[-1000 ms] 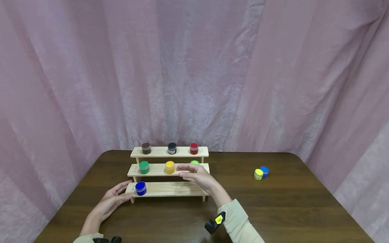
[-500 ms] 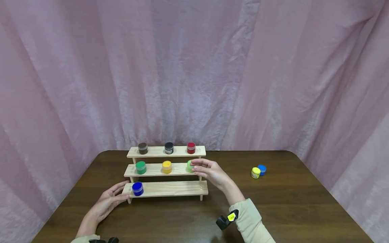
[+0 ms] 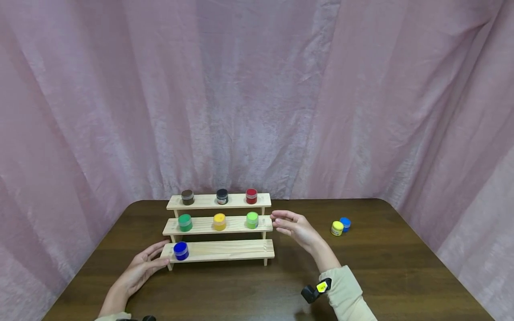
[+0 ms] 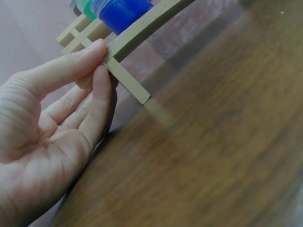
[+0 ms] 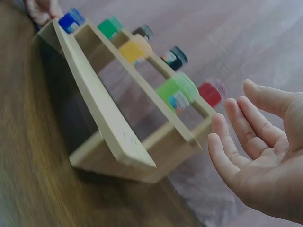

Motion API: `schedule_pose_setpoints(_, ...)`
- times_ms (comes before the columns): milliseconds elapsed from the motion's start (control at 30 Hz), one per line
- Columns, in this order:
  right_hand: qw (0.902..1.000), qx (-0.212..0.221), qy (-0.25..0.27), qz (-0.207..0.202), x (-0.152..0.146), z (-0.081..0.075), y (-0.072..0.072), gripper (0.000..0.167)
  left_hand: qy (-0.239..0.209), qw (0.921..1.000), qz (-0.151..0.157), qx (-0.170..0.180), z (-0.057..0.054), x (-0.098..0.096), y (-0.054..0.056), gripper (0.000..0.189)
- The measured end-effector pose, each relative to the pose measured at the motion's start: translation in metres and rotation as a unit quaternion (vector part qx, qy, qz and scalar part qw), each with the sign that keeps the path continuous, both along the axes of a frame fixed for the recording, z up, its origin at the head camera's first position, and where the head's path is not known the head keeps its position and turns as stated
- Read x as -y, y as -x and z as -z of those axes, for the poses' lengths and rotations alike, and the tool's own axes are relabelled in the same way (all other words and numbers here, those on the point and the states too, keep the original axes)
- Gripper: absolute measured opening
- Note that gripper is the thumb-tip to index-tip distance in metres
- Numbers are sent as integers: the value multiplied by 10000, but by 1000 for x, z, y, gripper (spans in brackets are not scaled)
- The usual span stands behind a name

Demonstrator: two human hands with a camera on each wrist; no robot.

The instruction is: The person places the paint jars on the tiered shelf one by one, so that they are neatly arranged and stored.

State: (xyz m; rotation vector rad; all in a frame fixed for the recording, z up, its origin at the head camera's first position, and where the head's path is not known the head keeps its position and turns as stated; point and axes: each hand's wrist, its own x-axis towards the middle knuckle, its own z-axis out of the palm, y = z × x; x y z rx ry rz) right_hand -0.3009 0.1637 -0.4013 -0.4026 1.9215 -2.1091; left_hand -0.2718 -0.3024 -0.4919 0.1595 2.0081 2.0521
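A three-tier wooden display stand [image 3: 229, 250] holds small paint jars. My left hand [image 3: 138, 269] is at the left end of its lowest tier; in the left wrist view, thumb and index finger pinch the corner above a leg. Beside those fingers sits a dark blue jar [image 3: 181, 251]. The middle tier carries a green jar [image 3: 185, 222], an orange-yellow jar [image 3: 219, 222] and a light green jar [image 3: 252, 220]. On top stand brown [image 3: 187, 197], black [image 3: 222, 196] and red [image 3: 251, 196] jars. My right hand [image 3: 297, 228], holding nothing, hovers with relaxed fingers off the middle tier's right end.
Farther right on the brown wooden table [image 3: 381, 258], a yellow jar [image 3: 337, 228] and a bright blue jar [image 3: 345, 224] stand close together. A pink curtain [image 3: 257, 98] hangs behind the table's back edge.
My right hand has moved right, past the light green jar and off the stand's end, leaving that jar in full view. The left hand keeps its place on the stand.
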Motion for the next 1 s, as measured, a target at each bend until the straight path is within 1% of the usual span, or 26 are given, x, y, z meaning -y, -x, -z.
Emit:
schedule_pose_setpoints(100,9998,15,-151,112,-10,2,2,50,-15,10000,36,11,0,0,1,61)
schedule_pose_setpoints(333,9978,63,-513,412,-33,12,3,51,-208,9993,255,-194,0,1,-1,51)
schedule_pose_setpoints(433,9969,115,-607,483,-45,16,3,53,-173,9994,251,-167,1,2,-1,49)
schedule_pose_setpoints(533,9954,211,-657,665,-57,20,3,54,-117,9996,219,-148,1,2,0,50)
schedule_pose_setpoints(600,9940,254,-712,795,-64,23,3,53,-93,9997,174,-140,1,2,0,50)
schedule_pose_setpoints(633,9932,270,-747,854,-67,24,3,53,-84,9996,220,-155,1,2,0,51)
schedule_pose_setpoints(733,9901,347,-861,1052,-76,29,2,54,-113,9996,199,-174,1,2,0,52)
schedule_pose_setpoints(833,9863,444,-972,1260,-83,35,-1,53,-133,9993,275,-197,1,2,-1,54)
schedule_pose_setpoints(1000,9789,430,-1168,1619,-98,40,0,52,-143,9994,170,-251,1,1,0,56)
